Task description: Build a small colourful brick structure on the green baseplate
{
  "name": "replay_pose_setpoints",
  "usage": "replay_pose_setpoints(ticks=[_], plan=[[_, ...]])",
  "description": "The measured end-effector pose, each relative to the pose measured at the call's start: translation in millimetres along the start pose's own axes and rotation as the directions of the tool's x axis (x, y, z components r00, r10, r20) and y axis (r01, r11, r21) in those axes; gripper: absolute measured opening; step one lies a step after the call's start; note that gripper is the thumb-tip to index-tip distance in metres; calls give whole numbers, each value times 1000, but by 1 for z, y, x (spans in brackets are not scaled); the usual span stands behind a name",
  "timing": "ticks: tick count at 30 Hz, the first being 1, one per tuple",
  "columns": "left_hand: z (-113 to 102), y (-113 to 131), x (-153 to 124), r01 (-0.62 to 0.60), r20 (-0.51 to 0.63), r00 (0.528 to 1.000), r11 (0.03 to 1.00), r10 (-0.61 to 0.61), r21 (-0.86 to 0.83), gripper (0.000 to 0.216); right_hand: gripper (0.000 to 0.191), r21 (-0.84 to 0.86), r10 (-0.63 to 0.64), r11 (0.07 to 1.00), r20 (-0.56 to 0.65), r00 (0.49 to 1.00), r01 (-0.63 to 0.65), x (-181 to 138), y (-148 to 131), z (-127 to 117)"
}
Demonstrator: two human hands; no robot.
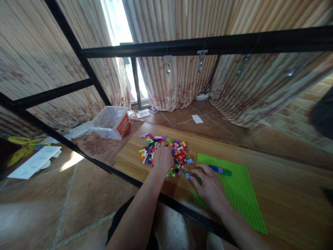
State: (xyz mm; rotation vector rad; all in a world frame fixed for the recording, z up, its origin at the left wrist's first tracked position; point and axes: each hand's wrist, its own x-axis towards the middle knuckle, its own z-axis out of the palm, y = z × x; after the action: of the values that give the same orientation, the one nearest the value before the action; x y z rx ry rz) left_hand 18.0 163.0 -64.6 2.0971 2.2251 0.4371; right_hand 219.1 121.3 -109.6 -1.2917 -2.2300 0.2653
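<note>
A heap of small toy building bricks (180, 156) in many colours lies on the wooden tabletop. My left hand (163, 158) reaches into the heap from above, its fingertips hidden among the bricks. Right of the heap is a green studded baseplate (234, 189). A short row of blue, purple and green bricks (220, 170) sits on the plate's upper part. Over the plate's left edge, my right hand (208, 184) has its thumb and fingers curled towards each other around something small and dark that I cannot make out. Light blue bricks (189, 161) lie near its fingertips.
A clear plastic box (108, 121) with an orange label and a few bricks inside stands beyond the table's left end. Black metal bars (182, 47) cross above and in front of the table (286, 184). Curtains hang behind, with a white paper (197, 119) on the tiled floor.
</note>
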Motion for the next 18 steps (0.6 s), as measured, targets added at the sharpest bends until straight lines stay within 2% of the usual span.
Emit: replay_pose_setpoints(ticks=[3, 6, 8, 10, 14, 16, 18], plan=[[-2, -1, 2, 4, -20, 1000, 1000, -4, -29, 22, 21, 16, 19, 1000, -39, 999, -18, 1, 2, -4], [-8, 2, 2, -4, -62, 998, 981, -8, -194, 23, 23, 44, 54, 998, -92, 994, -50, 5, 4, -15], [-11, 7, 1, -29, 2, 999, 921, 33, -389, 26, 23, 84, 100, 992, -133, 986, -89, 9, 6, -26], [-12, 14, 0, -53, 114, 983, 807, 147, -588, 27, 23, 164, 161, 977, -163, 973, -134, 11, 10, -38], [-2, 36, -6, -86, 199, 899, 604, 389, -792, 26, 25, 329, 225, 926, -87, 970, -186, 7, 20, -60], [6, 49, -11, -79, 223, 861, 553, 457, -829, 25, 27, 356, 223, 912, -13, 975, -204, 1, 23, -69], [15, 61, -16, -46, 246, 844, 522, 476, -852, 22, 28, 354, 222, 908, 50, 974, -225, -5, 24, -75]])
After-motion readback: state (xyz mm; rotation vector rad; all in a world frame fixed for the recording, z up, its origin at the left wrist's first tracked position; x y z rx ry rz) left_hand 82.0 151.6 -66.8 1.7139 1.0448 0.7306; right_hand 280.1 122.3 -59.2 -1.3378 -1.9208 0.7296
